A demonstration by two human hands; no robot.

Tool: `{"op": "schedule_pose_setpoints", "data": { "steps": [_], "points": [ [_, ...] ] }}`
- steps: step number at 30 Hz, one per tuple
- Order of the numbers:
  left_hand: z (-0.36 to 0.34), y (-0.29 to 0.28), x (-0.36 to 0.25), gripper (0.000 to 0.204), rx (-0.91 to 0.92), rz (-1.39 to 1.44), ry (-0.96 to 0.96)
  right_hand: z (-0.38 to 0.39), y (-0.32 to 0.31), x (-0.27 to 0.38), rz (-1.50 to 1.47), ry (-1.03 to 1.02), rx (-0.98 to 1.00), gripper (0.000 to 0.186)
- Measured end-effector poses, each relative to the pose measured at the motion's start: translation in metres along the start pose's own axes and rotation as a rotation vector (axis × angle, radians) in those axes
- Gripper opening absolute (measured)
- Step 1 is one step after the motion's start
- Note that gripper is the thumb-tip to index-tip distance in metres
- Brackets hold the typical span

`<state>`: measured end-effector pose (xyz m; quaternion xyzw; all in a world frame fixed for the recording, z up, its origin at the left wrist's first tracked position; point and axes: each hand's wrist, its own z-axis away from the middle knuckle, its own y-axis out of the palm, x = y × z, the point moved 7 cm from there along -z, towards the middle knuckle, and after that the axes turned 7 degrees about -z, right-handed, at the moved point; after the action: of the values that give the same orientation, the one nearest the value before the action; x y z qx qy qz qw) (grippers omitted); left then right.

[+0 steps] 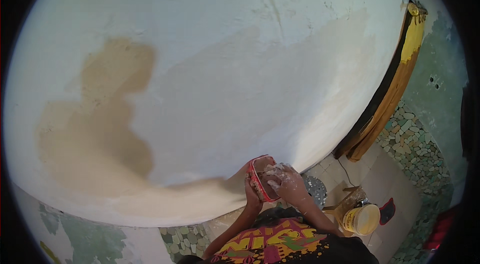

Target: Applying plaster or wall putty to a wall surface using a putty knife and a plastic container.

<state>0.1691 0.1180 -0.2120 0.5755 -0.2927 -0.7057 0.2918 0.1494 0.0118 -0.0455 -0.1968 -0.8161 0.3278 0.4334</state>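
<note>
My left hand holds a small red-rimmed tray by its lower edge, close in front of my chest. My right hand, smeared with white paste, rests on the tray's right side with its fingers inside it. Both hands are just below a large white plastered wall. The wall carries a wide tan patch at the left and a paler patch toward the right.
A yellow tub stands on the tiled floor at my right, beside a brown wooden piece and a red-black object. A yellow and black door frame borders the wall at right. Pebble mosaic covers the floor beyond.
</note>
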Motion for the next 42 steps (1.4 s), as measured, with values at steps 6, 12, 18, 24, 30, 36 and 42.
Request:
{"op": "schedule_pose_setpoints", "data": {
  "steps": [6, 12, 18, 24, 30, 36, 42],
  "points": [
    [0.009, 0.035, -0.013, 0.059, 0.168, 0.186, 0.002, 0.023, -0.009, -0.009, -0.266, 0.499, -0.059, 0.03],
    [0.008, 0.022, 0.004, 0.052, 0.113, 0.107, -0.072, 0.025, -0.01, -0.003, -0.042, 0.462, -0.018, 0.027],
    [-0.009, 0.058, -0.012, 0.053, 0.278, -0.123, -0.04, 0.03, -0.049, 0.024, -0.08, 0.501, -0.296, 0.024],
    [-0.013, 0.072, -0.004, 0.06, 0.244, -0.041, -0.056, 0.051, -0.084, 0.027, -0.088, 0.622, -0.473, 0.025],
    [-0.007, 0.095, 0.002, 0.067, 0.486, -0.08, -0.057, 0.048, -0.066, 0.03, 0.093, 0.563, -0.438, 0.038],
    [-0.014, 0.098, 0.011, 0.082, 0.443, -0.094, -0.085, 0.045, -0.06, 0.022, 0.065, 0.582, -0.411, 0.044],
    [-0.019, 0.088, 0.014, 0.082, 0.431, -0.158, -0.077, 0.045, -0.072, 0.028, -0.071, 0.514, -0.463, 0.034]
  ]
}}
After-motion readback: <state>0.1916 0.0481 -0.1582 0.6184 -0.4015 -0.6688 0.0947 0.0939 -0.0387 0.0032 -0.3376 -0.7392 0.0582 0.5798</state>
